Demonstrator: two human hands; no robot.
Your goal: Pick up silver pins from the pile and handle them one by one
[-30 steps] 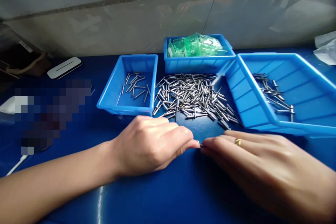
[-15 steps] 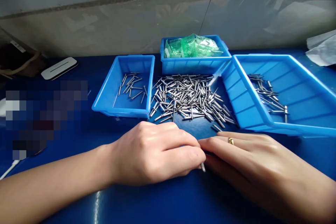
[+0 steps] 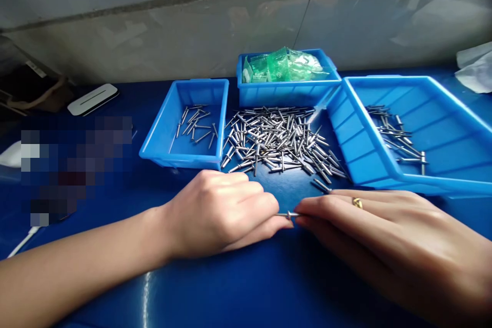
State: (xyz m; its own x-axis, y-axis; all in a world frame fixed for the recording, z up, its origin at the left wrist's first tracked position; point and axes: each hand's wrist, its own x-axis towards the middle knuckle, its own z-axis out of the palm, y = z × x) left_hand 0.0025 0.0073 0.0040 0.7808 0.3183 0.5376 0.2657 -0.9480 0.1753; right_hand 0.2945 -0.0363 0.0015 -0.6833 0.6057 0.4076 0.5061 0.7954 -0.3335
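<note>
Between my two hands, a silver blind rivet (image 3: 289, 214) lies level, its small flange showing in the gap. My left hand (image 3: 226, 215) is closed, with thumb and finger pinching the rivet's left end. From the other side, the thumb and fingertips of my right hand (image 3: 376, 230), which wears a gold ring, grip the right end. Both ends are hidden by the fingers. Just beyond the hands spreads a loose pile of rivets and screws (image 3: 277, 138), with one stray rivet (image 3: 321, 185) close to my right fingers.
A left blue bin (image 3: 157, 143) holds several screws. Several rivets lie in the larger right blue bin (image 3: 442, 128). Behind the pile, another blue bin (image 3: 284, 95) contains green plastic bags (image 3: 279, 65). A white flat device (image 3: 93, 99) sits at the back left, near a wall.
My hands have drawn slightly apart. The rivet, which poked out tilted below my left fingers, now lies level between both hands with its flange visible. The view has shifted slightly.
</note>
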